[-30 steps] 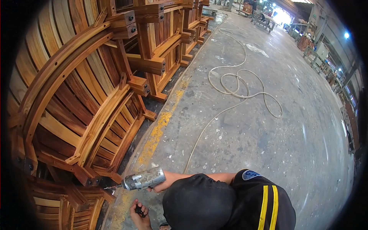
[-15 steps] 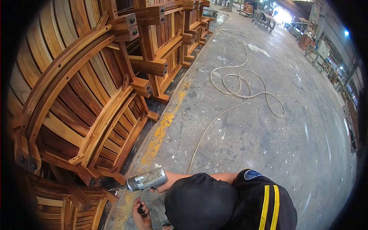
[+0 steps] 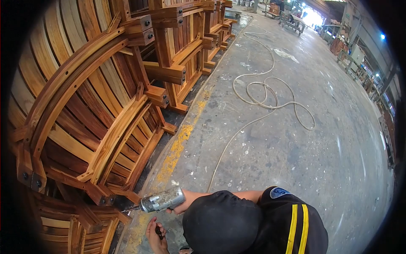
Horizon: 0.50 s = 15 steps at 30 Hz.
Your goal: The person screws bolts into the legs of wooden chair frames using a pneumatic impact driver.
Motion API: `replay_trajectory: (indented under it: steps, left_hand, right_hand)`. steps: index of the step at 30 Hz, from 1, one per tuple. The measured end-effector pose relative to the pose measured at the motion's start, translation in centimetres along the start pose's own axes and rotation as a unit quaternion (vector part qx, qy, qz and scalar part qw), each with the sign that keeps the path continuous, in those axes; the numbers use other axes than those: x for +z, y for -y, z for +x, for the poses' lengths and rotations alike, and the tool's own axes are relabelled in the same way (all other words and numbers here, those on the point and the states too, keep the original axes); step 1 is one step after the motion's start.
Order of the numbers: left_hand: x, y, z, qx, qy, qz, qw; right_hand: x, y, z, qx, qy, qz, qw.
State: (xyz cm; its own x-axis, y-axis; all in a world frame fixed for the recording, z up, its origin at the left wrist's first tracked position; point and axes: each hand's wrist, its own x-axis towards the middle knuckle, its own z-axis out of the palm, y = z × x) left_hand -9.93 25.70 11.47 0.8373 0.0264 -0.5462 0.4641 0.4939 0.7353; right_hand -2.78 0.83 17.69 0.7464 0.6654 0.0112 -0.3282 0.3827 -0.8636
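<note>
My right hand (image 3: 181,206) grips a silver air driver (image 3: 162,200) held level, its bit pointing left. The bit's tip is beside the end of a wooden frame piece (image 3: 124,217); contact cannot be made out. Just below the tool, my left hand (image 3: 154,238) has its fingers partly curled around small dark pieces (image 3: 159,232) that look like bolts or caps. Slatted wooden furniture (image 3: 91,122) with curved rails and dark bolt heads stands on its side to the left.
A pale hose (image 3: 270,103) lies in loops on the grey concrete floor (image 3: 296,169). A worn yellow line (image 3: 175,146) runs beside the furniture row. My black cap (image 3: 222,222) and striped sleeve (image 3: 296,224) fill the bottom. Carts (image 3: 292,24) stand far back.
The fingers of my left hand have shifted slightly around the dark pieces, of which less shows. The driver in my right hand has barely moved.
</note>
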Motion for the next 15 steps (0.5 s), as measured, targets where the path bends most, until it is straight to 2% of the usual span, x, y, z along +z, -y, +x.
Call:
replay_trajectory:
  steps: [5, 11, 13, 15]
  left_hand:
    - [0.45, -0.09, -0.17, 0.012, -0.022, -0.014, 1.0]
    - [0.27, -0.22, -0.26, -0.049, -0.015, -0.099, 0.994]
    - [-0.41, -0.14, -0.01, -0.081, 0.024, -0.134, 0.987]
    - [-0.39, -0.08, 0.06, -0.081, 0.017, -0.116, 0.99]
  right_hand:
    - [0.18, -0.11, -0.11, 0.011, -0.005, 0.008, 1.0]
    - [-0.24, -0.95, 0.16, 0.031, -0.012, 0.011, 0.999]
    - [-0.26, -0.87, 0.08, 0.056, -0.019, 0.004, 0.998]
    - [0.72, -0.21, -0.02, 0.026, -0.039, 0.002, 0.999]
